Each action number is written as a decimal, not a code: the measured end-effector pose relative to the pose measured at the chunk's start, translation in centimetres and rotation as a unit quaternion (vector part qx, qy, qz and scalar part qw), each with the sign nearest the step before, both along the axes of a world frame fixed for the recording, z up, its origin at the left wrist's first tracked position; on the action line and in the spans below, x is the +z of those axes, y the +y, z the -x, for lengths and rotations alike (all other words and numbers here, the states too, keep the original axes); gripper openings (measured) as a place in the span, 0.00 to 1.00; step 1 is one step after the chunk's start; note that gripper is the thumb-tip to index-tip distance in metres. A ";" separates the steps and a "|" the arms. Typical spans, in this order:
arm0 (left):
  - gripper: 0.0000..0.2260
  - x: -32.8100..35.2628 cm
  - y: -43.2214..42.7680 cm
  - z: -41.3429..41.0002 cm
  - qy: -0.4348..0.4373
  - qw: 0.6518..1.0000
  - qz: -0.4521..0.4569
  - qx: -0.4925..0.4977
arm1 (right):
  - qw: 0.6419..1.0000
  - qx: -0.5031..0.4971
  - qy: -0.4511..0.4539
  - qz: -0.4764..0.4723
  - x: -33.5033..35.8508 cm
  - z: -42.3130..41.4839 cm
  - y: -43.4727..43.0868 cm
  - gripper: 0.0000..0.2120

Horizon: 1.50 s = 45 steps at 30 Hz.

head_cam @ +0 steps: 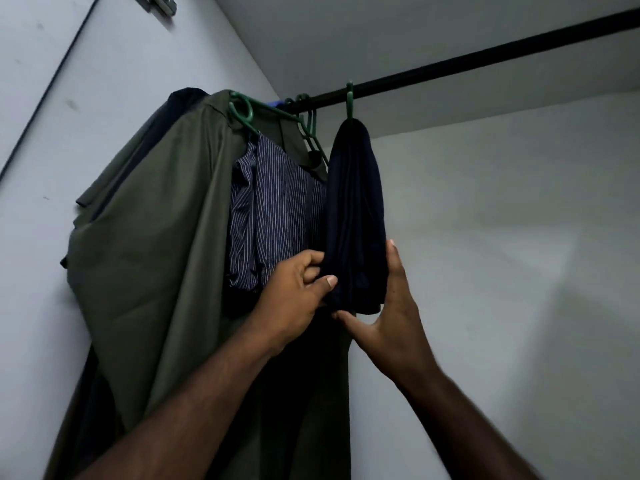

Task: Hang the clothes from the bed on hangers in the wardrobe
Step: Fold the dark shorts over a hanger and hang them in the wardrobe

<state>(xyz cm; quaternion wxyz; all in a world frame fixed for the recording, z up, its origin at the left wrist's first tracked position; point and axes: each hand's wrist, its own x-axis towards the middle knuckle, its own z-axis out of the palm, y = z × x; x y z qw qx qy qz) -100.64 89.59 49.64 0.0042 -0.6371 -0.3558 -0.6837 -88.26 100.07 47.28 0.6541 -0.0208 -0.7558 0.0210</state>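
A dark navy garment [356, 209] hangs folded from a green hanger [349, 102] on the black wardrobe rail [485, 53]. My left hand [298, 296] pinches the garment's lower left edge between thumb and curled fingers. My right hand [391, 317] lies against its right side and bottom with straight fingers, the thumb under the hem. Left of it hang a blue striped shirt [277, 209] and an olive green garment [156, 244] on more green hangers [242, 109].
The wardrobe's grey left wall [52, 133] stands close behind the olive garment. The back wall [502, 254] and the rail to the right of the navy garment are bare. A metal hinge [157, 3] sits at the top left.
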 end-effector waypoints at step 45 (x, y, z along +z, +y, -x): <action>0.43 -2.9 -1.6 -0.6 -0.080 0.988 -0.100 0.090 | 0.981 0.095 0.038 -0.167 -0.3 4.2 -1.8 0.30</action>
